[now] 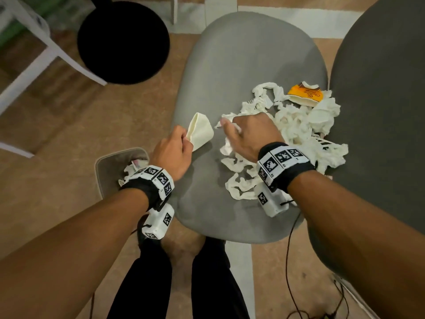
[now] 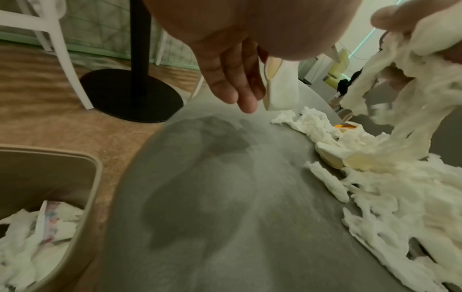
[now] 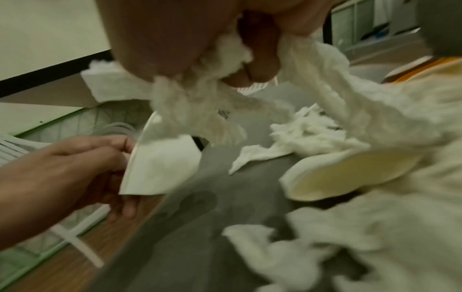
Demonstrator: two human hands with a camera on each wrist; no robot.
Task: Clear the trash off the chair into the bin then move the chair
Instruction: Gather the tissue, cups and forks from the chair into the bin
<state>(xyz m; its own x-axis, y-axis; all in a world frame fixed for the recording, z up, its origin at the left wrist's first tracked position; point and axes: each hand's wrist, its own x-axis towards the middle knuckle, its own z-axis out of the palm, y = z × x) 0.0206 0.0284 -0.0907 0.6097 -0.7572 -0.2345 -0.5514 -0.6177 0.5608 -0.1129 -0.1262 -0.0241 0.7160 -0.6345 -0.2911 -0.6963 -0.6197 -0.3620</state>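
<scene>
A grey chair seat (image 1: 241,65) fills the middle of the head view. Its right half carries a heap of torn white tissue (image 1: 296,125) and a crushed orange-and-white paper cup (image 1: 305,94). My left hand (image 1: 174,146) pinches a flattened white paper cup (image 1: 200,131) at the seat's left edge; the same cup (image 3: 160,168) shows in the right wrist view. My right hand (image 1: 248,132) grips a wad of tissue strips (image 3: 200,98) lifted off the seat, with strands trailing into the heap. The beige bin (image 1: 112,166) stands on the floor left of the chair, holding tissue.
A black round stand base (image 1: 123,42) sits on the floor beyond the bin. White chair legs (image 1: 41,63) run along the left. A darker grey chair (image 1: 379,111) stands right against the seat. Cables (image 1: 289,272) hang near my legs.
</scene>
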